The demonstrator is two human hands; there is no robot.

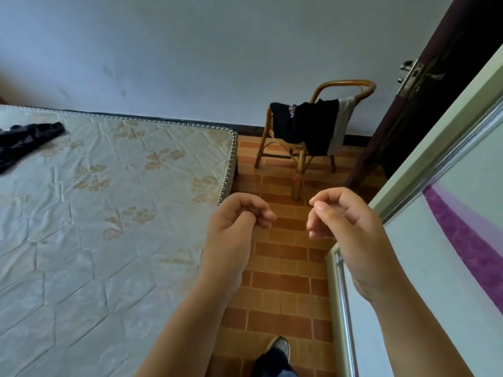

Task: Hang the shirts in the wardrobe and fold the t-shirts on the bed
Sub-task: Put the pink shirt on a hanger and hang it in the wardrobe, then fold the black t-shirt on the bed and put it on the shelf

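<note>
Dark clothes (307, 123) and a pale garment (343, 118) hang over a rattan chair (296, 156) by the far wall. Another dark garment (24, 137) lies crumpled at the far left of the bed (109, 213), a bare quilted mattress. The wardrobe's sliding door (446, 240), white with a purple stripe, stands at my right. My left hand (236, 221) and my right hand (345, 216) are raised in front of me over the floor, fingers loosely curled, holding nothing.
A strip of brick-patterned floor (283, 281) runs between the bed and the wardrobe toward the chair. A dark wooden room door (424, 104) with a metal handle stands open at the right. My foot (277, 349) shows at the bottom.
</note>
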